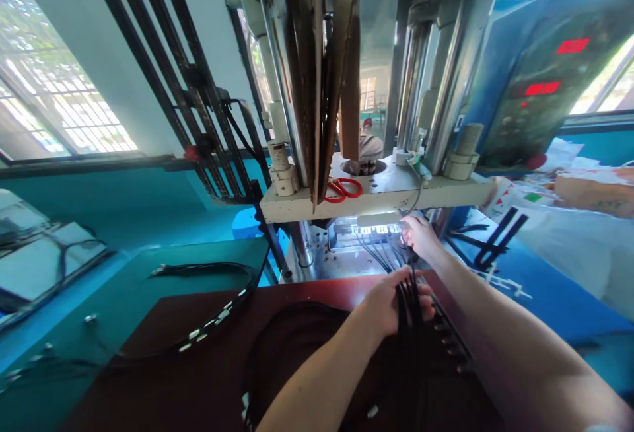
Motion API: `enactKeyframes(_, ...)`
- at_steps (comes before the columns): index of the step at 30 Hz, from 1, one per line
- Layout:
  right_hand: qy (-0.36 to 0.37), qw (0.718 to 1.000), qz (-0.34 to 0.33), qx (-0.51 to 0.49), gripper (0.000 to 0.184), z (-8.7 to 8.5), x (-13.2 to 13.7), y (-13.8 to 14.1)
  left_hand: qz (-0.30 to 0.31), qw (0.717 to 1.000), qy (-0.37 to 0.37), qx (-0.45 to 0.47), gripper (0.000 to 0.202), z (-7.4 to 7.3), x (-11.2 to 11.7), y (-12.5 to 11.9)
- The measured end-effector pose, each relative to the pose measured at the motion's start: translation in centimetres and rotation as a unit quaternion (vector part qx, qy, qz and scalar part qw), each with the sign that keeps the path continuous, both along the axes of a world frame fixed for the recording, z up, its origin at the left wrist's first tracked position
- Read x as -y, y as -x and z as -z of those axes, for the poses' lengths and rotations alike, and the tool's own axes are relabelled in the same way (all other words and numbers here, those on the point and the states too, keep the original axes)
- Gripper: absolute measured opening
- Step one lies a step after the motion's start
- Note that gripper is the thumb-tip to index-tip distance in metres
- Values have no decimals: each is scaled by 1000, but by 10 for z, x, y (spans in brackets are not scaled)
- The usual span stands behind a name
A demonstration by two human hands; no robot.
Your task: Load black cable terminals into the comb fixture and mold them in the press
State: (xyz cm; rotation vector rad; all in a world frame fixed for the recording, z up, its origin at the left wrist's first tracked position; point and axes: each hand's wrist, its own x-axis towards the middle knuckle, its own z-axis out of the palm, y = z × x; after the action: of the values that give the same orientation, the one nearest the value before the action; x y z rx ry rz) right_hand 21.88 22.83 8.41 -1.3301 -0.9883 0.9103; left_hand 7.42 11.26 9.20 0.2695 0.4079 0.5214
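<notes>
My left hand (391, 303) is closed around a bundle of black cables (409, 306) in front of the press. Several of these cables fan out from it toward a lit metal mold (379, 232) on the press bed. My right hand (419, 237) reaches in at the mold's right end, under the pale press plate (386, 201). Its fingers are bent close together near the cable ends; what they hold, if anything, is too small to make out. The bundle's lower part hangs down toward the dark red tabletop (208, 379).
Red-handled scissors (343, 189) and upright cardboard (341, 75) are on the press plate. More black cables with white tags (212, 323) lie at left, over a green table (203, 253). A control box with red displays (542, 88) stands right, above a blue table (559, 300).
</notes>
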Motion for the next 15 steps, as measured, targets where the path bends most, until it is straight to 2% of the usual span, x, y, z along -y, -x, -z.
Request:
enactKeyframes(3, -9, 997, 31, -66, 19, 6, 34, -8, -18, 999, -24, -24, 28, -8, 32, -6)
enactKeyframes(7, -25, 990, 76, -116, 15, 3, 71, -15, -34, 994, -54, -85, 34, -19, 70, -2)
enactKeyframes(11, -23, 980, 144, -134, 17, -4, 101, -30, 67, 986, -125, -89, 25, -21, 116, 13)
enactKeyframes(15, -11, 974, 198, -108, 18, -8, 142, -61, 180, 954, -198, -132, 34, -17, 164, 41)
